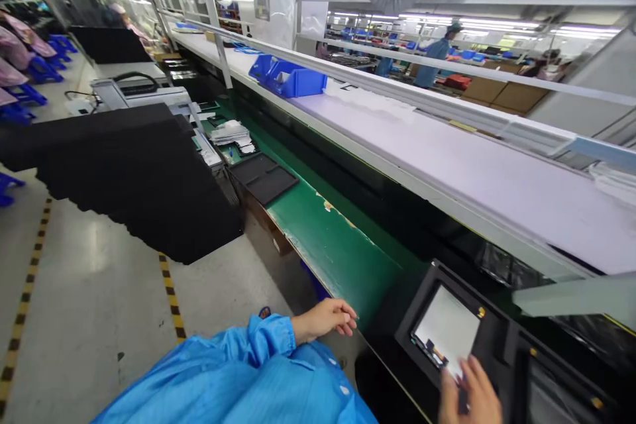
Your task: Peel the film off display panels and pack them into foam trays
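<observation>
My left hand (325, 319) is over the green bench's front edge, its fingers curled together. A tiny glint shows at the fingertips, too small to name. My right hand (472, 392) reaches over a black tray (405, 328) at the lower right, thumb and fingers apart. Its fingertips are at the near right corner of a flat, light grey display panel (447, 324), which lies in a tray recess; I cannot tell whether they touch it. The panel has a dark flex strip along its near edge and a golden tab at a corner. A second dark panel (551, 394) sits in the adjoining recess.
The green bench (338, 258) runs away to the left, with an unloaded-looking black tray (263, 175) and white sheets (232, 134) farther along. A raised white shelf (397, 139) carries blue bins (288, 76). A large black board (129, 179) juts over the aisle. People are in the background.
</observation>
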Demonstrator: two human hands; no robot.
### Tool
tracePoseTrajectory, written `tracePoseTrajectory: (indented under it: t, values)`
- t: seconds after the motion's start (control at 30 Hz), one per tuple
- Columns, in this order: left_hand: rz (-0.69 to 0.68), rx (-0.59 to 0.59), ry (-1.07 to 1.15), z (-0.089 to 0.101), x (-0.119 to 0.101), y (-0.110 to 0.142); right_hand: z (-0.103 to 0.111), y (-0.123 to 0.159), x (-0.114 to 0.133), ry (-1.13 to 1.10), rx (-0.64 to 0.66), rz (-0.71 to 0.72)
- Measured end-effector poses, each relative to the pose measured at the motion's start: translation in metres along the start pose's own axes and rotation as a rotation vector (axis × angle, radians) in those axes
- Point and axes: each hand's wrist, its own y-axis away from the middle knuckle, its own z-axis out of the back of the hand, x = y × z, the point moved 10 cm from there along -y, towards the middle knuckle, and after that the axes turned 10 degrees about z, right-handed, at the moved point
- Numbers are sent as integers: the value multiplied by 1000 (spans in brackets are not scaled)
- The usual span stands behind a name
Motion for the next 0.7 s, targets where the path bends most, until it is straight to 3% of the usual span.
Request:
tracePoseTrajectory:
  t: [0.13,0.2,0.27,0.37,0.47,0.57,0.7]
  values:
    - [1,-76,-5,65,-14,34,-110,14,119,-307,271,13]
    - [7,-127,-14,100,-18,52,-152,27,161,-413,434,6]
    - [40,-160,-28,134,-17,65,-177,42,186,-463,569,-27]
    - [104,-183,-54,176,-11,75,-189,65,197,-425,690,-133]
    - [157,-170,-86,197,-1,78,-186,91,197,-338,774,-237]
    - [195,-144,-124,195,6,72,-181,116,195,-294,844,-303]
    - [150,-179,-82,174,17,66,-187,139,185,-318,911,-267]
